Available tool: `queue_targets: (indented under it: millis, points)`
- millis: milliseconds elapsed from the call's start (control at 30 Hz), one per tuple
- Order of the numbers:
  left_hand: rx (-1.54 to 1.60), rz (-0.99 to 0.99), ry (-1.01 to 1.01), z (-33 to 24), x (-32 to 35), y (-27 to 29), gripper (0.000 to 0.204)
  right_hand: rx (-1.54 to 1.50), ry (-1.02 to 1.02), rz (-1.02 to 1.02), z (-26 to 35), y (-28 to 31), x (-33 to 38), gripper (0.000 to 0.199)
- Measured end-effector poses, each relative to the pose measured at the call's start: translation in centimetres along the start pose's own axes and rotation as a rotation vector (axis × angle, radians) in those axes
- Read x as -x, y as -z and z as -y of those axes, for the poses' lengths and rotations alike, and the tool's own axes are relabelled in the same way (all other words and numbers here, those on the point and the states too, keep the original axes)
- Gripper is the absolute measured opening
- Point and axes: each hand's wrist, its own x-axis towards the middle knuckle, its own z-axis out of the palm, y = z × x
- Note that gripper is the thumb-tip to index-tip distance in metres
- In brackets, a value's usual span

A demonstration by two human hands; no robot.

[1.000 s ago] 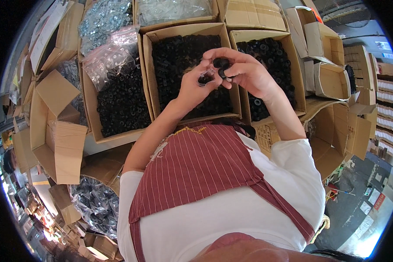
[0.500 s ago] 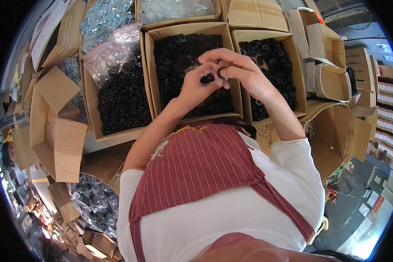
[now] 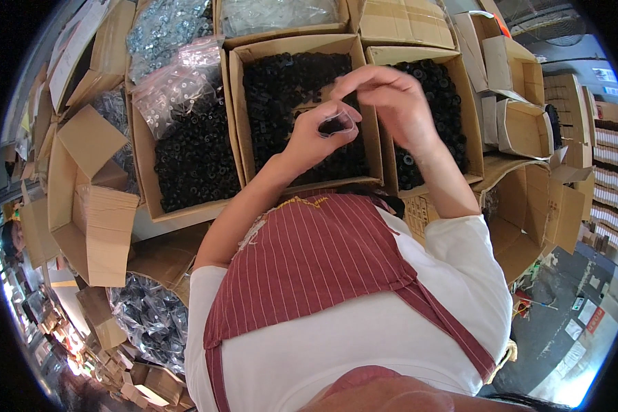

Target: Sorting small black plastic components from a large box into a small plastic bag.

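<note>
I have the left hand [image 3: 316,134] curled closed around what looks like a small clear plastic bag [image 3: 339,125], its mouth rounded open between thumb and fingers, with something dark showing inside that I can't make out. The bag is above the right half of the middle cardboard box [image 3: 237,103], over its heap of small black parts [image 3: 269,130]. The right hand [image 3: 399,106] is raised just beyond and to the right of it, apart from the bag, fingers bent; it is blurred, and I can't tell whether anything is pinched in it. Judging by its shine and creases, I'd expect the bag to be light, limp and a bit slippery, quick to fold shut under a careless squeeze and easy to tear. I'd hold it by the upper sides just under the rim, pressing lightly so the mouth stays round. The loose black round parts [image 3: 450,103] in the right cardboard box [image 3: 471,123] look stiff, perhaps rubber or plastic, light and hard to damage; I'd pinch each across its outer edge, since a grip on the flat face could slip.
</note>
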Motion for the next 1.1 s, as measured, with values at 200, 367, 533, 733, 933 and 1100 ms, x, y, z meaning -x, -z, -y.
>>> queue_targets:
  millis: [200,367,533,733,933,1100]
  points:
    - [-0.108,-0.013,0.041,-1.7,-0.2,0.1,0.020,0.697,-0.017,-0.302,-5.1,11.4,1.1,0.029]
    - [-0.133,-0.038,0.021,-1.4,-0.1,-0.1,0.020,1.598,-0.495,-0.087,-11.0,13.4,3.6,0.057]
    - [-0.150,-0.055,0.031,-1.4,0.0,0.0,0.019,1.505,-0.450,0.022,-9.4,12.7,4.1,0.058]
    - [-0.150,-0.049,0.048,-1.6,-0.1,-0.1,0.018,1.269,-0.394,-0.012,-8.7,13.0,3.9,0.046]
    - [-0.133,-0.088,0.057,-1.3,-0.1,0.0,0.018,0.823,-0.479,-0.287,-4.9,10.7,3.1,0.024]
    - [-0.180,-0.156,0.060,-1.2,-0.2,0.1,0.017,0.323,-0.515,-0.392,-4.0,12.5,3.1,0.026]
